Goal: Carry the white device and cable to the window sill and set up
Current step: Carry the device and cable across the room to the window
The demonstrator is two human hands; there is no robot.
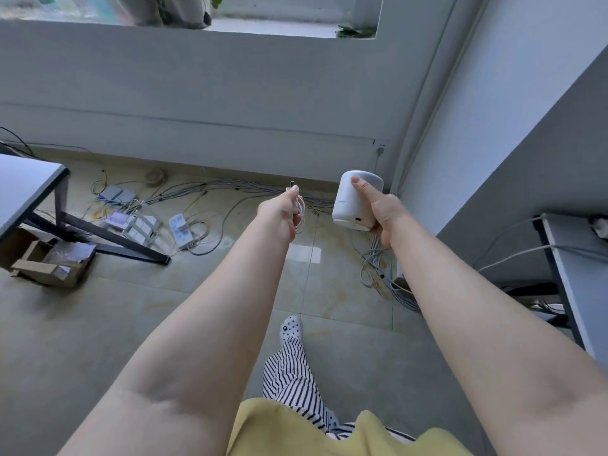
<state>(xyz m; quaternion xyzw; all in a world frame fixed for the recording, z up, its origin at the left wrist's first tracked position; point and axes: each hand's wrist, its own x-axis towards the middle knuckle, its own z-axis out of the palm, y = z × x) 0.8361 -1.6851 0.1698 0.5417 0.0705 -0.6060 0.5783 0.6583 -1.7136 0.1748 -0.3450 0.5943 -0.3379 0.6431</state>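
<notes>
My right hand [383, 212] grips a white cylindrical device [353, 199] upright, thumb pressed on its side; a small port shows near its base. My left hand [283, 212] is closed around a coiled white cable [301, 209], with the plug end [292, 185] sticking up past my fingers. Both arms are stretched forward over the tiled floor. The window sill [279, 28] runs along the top of the view, above the grey wall, well beyond both hands.
A grey desk [26, 185] with dark legs stands at left, a cardboard box [49, 261] beneath it. Power strips [179, 225] and tangled wires cover the floor by the wall. Another desk edge [572, 284] with cables is at right. Potted plants [184, 11] sit on the sill.
</notes>
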